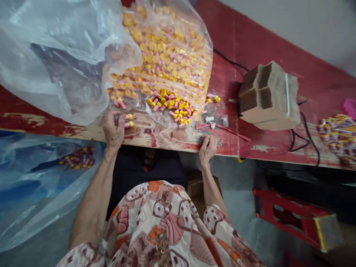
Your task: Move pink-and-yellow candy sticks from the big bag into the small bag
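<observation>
My left hand (pixel 113 128) rests at the table's front edge, fingers curled round small pink pieces with yellow caps (pixel 129 120), whose capped ends stick out to the right. On the edge further right lies my right hand (pixel 208 146), closed; what it holds, if anything, is hidden. Between and beyond the hands, a big clear plastic bag (pixel 172 48) is full of yellow-capped pink pieces, and several spill from its mouth (pixel 172 105) onto the worn wood. A thin red tie (pixel 233 133) and a white scrap (pixel 209 119) lie just beyond my right hand.
A strapped stack of cardboard (pixel 269 96) stands on the red table (pixel 225 78), with black cables beside it. More capped pieces (pixel 338 135) lie at far right. Large plastic bags (pixel 50 185) hang at left. A red stool (pixel 292 218) is below right.
</observation>
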A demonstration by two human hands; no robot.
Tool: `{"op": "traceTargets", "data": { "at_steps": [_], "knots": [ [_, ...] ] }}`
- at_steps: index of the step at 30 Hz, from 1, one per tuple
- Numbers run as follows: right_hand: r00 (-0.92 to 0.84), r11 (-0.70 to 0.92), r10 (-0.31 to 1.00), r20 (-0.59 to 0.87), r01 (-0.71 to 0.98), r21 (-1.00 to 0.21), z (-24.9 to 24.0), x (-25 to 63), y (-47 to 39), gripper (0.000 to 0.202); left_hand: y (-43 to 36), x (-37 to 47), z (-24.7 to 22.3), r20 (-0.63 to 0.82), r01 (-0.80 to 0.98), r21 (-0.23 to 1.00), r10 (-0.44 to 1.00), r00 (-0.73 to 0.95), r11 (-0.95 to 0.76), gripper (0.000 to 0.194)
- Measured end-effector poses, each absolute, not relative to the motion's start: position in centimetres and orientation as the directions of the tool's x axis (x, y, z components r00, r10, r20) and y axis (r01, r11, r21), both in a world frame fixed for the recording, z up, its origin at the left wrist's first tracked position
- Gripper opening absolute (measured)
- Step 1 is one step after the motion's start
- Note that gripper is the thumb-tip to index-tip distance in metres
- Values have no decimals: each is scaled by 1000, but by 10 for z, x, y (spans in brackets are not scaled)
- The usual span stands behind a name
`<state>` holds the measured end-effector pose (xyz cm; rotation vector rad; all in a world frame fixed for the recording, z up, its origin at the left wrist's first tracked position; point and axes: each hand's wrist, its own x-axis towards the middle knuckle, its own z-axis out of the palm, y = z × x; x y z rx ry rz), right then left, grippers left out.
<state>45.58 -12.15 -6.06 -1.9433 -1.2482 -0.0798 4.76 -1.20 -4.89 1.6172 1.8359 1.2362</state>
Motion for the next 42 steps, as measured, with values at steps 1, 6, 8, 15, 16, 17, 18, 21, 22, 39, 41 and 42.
{"op": "traceTargets", "data": {
  "at_steps": [1, 6, 8, 15, 16, 17, 18, 21, 22, 39, 41, 42],
  "knots": [
    [508, -191, 736, 448, 791, -582, -61, 455, -122, 58, -13, 50, -47, 246, 563, 825, 925, -291, -42, 34],
    [493, -243, 747, 446, 827, -507, -61, 452, -123, 62, -18, 57, -43, 288, 523, 850, 882, -374, -56, 28],
    [480, -247, 752, 452, 841, -482, -60, 451, -122, 62, -18, 58, -45, 297, 544, 834, 907, -298, -94, 24],
    [471, -268, 755, 456, 856, -441, -58, 449, -119, 54, -21, 62, -52, 302, 513, 837, 943, -141, -192, 24],
    [475, -276, 756, 451, 855, -440, -58, 449, -119, 52, -21, 61, -53, 303, 515, 836, 941, -148, -188, 25],
    [480, -284, 756, 444, 853, -439, -58, 448, -119, 50, -21, 61, -53, 298, 520, 834, 943, -146, -182, 26],
    [485, -292, 758, 436, 850, -439, -57, 447, -118, 48, -20, 60, -52, 288, 526, 832, 948, -137, -177, 26],
    [497, -312, 768, 404, 841, -443, -55, 445, -116, 41, -16, 58, -50, 274, 546, 818, 957, -97, -178, 26],
    [502, -318, 771, 393, 837, -446, -54, 444, -116, 39, -15, 58, -49, 283, 552, 812, 955, -88, -190, 26],
    [538, -126, 743, 398, 697, -706, -44, 509, -82, 32, -12, 54, -30, 385, 732, 663, 911, -150, -160, 23],
    [557, -120, 715, 423, 693, -711, -50, 513, -96, 29, -10, 51, -30, 387, 755, 640, 909, -157, -142, 23],
    [545, -112, 718, 432, 704, -702, -54, 513, -103, 28, -9, 50, -30, 385, 765, 630, 909, -160, -132, 24]
  ]
}}
